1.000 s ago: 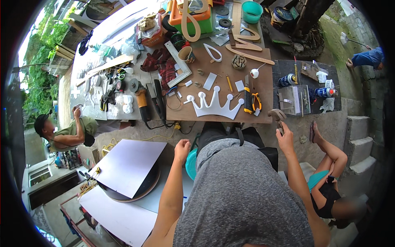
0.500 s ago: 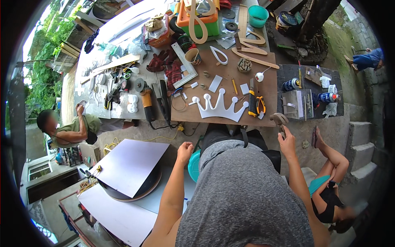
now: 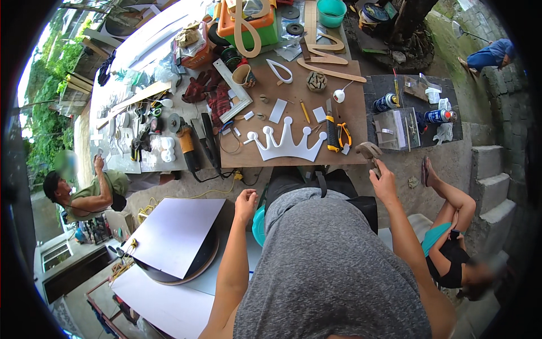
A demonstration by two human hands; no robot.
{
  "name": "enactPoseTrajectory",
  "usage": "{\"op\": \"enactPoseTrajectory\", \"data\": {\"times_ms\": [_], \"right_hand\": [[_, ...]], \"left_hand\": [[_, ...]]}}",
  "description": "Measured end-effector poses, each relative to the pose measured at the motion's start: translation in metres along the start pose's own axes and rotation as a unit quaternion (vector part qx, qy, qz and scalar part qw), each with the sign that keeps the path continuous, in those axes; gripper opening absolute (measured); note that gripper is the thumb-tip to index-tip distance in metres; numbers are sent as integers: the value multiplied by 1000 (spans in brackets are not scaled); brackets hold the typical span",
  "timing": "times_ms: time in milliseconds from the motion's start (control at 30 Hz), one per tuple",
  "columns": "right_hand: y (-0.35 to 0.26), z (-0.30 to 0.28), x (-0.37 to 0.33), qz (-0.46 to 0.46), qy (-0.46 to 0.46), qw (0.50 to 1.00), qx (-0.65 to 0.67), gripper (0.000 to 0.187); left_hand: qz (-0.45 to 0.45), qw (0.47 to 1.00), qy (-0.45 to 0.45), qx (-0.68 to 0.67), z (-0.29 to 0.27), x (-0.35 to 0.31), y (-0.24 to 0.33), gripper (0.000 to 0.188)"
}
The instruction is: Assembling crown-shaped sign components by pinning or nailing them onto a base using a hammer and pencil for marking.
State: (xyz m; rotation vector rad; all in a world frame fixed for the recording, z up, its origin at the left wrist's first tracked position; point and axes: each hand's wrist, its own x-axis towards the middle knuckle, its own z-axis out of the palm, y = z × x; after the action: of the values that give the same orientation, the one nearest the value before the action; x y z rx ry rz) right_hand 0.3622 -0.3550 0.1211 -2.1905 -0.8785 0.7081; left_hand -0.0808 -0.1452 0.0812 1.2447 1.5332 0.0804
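Observation:
My right hand [image 3: 383, 182] is wrapped round the handle of a hammer [image 3: 368, 151], whose head points up just beyond the front right corner of the brown board. My left hand [image 3: 247, 204] hangs in the air left of my waist with its fingers curled in; whether anything is inside them is hidden. On the brown board [image 3: 237, 153] lies a white crown-shaped cutout [image 3: 288, 148], near the front edge. Right of it are a yellow-and-black utility knife [image 3: 330, 131] and orange-handled pliers [image 3: 343, 137]. A pencil [image 3: 305, 112] and small white pieces [image 3: 277, 111] lie behind the crown.
An angle grinder [image 3: 186, 142] lies left of the board, beside red gloves [image 3: 206, 93]. Spray cans [image 3: 386, 102] stand on a dark side table at right. White sheets [image 3: 175, 231] rest at lower left. One person [image 3: 93, 192] is at left, another sits at right [image 3: 451, 254].
My view has shifted, so the table and its things sit slightly further left and higher. The hammer stays in my right hand; both hands keep nearly the same pose. The distant person has shifted slightly.

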Motion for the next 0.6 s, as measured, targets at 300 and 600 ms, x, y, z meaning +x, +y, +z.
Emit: {"op": "enactPoseTrajectory", "data": {"times_ms": [300,600], "right_hand": [[-2,1,-2,5,6,1000,-1,47],[-6,-4,-3,4,5,1000,-10,46]], "left_hand": [[-11,1000,2,10,-4,1,-14,22],[-1,1000,8,-20,7,16,-33,22]]}}
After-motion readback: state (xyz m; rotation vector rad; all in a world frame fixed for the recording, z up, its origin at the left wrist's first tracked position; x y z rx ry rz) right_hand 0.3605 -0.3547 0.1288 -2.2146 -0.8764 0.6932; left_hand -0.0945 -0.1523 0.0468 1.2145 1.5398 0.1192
